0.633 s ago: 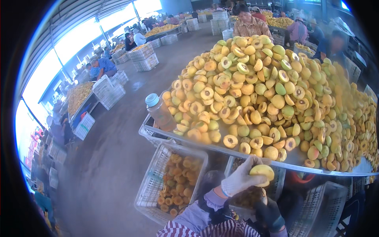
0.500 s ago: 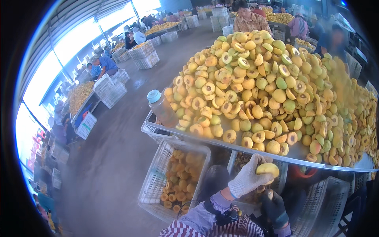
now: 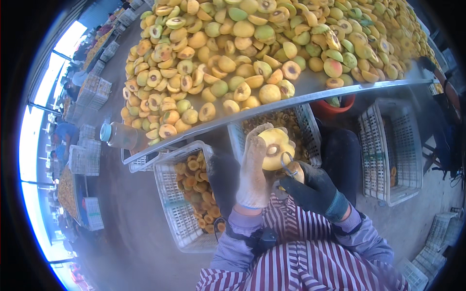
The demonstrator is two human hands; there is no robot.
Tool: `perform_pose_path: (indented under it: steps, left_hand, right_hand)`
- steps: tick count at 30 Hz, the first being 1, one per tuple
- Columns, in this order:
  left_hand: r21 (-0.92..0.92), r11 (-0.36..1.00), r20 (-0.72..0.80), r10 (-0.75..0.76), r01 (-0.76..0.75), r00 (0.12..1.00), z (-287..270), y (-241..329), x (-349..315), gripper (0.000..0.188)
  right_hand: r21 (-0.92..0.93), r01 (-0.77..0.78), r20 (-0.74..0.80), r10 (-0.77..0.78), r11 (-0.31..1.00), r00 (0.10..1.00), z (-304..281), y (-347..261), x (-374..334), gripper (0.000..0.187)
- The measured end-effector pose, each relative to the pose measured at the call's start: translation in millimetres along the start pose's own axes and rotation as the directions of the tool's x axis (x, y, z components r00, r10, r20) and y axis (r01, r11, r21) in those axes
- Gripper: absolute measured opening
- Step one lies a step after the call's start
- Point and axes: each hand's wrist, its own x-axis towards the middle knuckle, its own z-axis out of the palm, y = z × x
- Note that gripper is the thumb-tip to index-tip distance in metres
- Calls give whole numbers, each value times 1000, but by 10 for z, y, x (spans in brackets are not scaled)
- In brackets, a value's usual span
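The fruit (image 3: 279, 137) is in the left hand (image 3: 253, 167), its cut face toward the camera with the stone (image 3: 273, 150) showing; the white-gloved fingers curl around its back. The right hand (image 3: 314, 188), dark-gloved, is closed round a tool (image 3: 294, 170) whose metal loop overlaps the lower right of that face (whether it touches cannot be told). A moment ago the fruit was seen side-on and the tool sat below it, apart; loop and stone are now near each other, so the tool seems placed to work on this piece.

The hands are over a crate (image 3: 309, 133) between the knees, its walls below them. Beyond runs the table's metal edge (image 3: 340, 90), apart from the fingers, bearing the heap (image 3: 218, 63). A red bucket (image 3: 342, 105) sits under that edge. Another crate (image 3: 167, 206) flanks the left knee; a third (image 3: 371, 162) stands right, leaving elbow room between.
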Motion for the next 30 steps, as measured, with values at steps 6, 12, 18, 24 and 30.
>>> perform_pose_path:
  steps: [6,12,18,24,30]
  left_hand:
    - [53,992,-17,114,-113,993,71,-112,-43,37]
    - [588,712,146,374,-384,916,138,-109,-46,31]
    - [58,995,51,74,-77,996,233,-35,13,33]
    - [634,765,78,-203,108,976,-111,-27,2,49]
    - [71,991,74,-116,110,991,-17,-54,-21,38]
  right_hand:
    - [-38,71,-49,-73,997,996,-6,-16,-7,26]
    - [213,-104,10,105,972,994,18,-59,-34,18]
    - [423,-277,106,257,863,961,-105,-216,-36,18]
    - [436,-122,-109,187,892,976,-185,-173,-53,21]
    - [332,-161,-54,189,929,980,-91,-137,-86,22]
